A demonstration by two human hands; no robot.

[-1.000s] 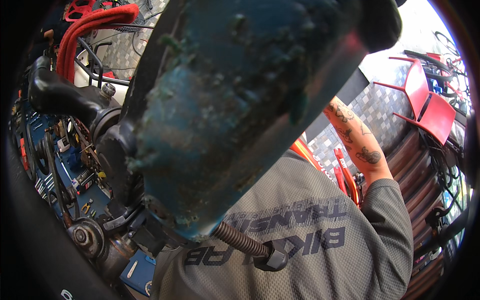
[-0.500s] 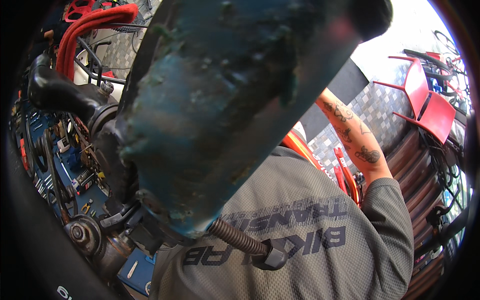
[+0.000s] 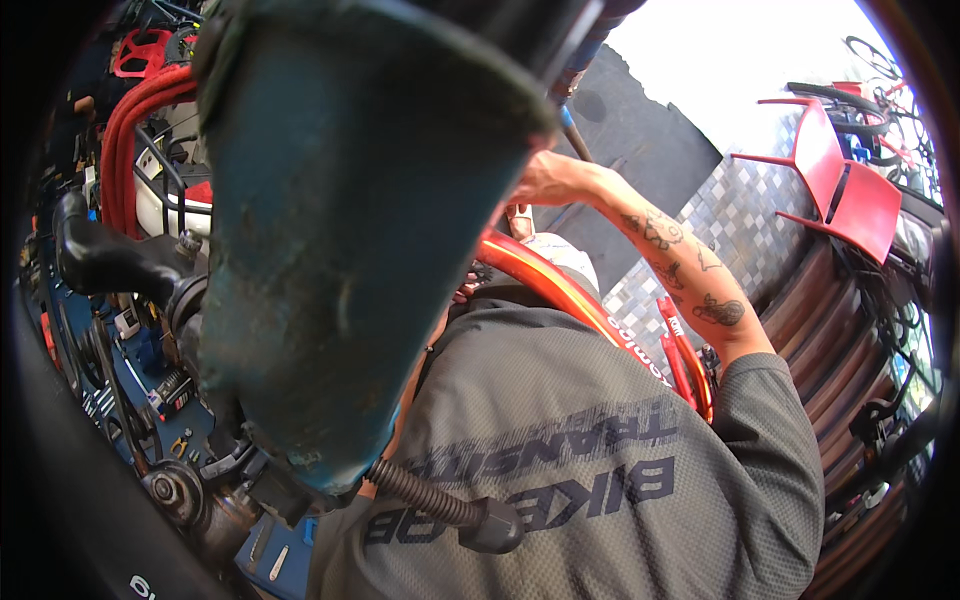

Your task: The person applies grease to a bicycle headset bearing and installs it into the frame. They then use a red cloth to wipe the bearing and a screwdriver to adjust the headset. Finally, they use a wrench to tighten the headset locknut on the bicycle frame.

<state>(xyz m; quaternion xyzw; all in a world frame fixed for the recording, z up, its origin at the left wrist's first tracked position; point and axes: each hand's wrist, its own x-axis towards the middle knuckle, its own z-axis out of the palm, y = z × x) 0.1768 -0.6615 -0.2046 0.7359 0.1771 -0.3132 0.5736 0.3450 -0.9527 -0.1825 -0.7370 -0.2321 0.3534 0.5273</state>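
A worn teal metal part [image 3: 290,230] with a threaded bolt [image 3: 420,495] fills the middle, close to the camera. Beyond it my right hand [image 3: 540,175] reaches in from the tattooed forearm at right, its fingers hidden behind the teal metal. My left hand [image 3: 465,288] shows only as a few fingertips behind that metal, beside a dark toothed part and an orange-red bicycle frame [image 3: 545,280]. What either hand holds is hidden. My grey printed shirt [image 3: 560,430] occupies the lower view.
A black jointed fitting [image 3: 125,250] and a red padded loop [image 3: 130,140] are at left, above a blue tool board [image 3: 265,555] with tools. A red chair [image 3: 860,220] and bicycle parts stand at right, over mosaic flooring [image 3: 690,235] and a dark mat [image 3: 650,120].
The teal part has shifted left in view, uncovering my right hand and more of the orange frame. My right forearm reaches farther up and left, and fingertips of my left hand have appeared.
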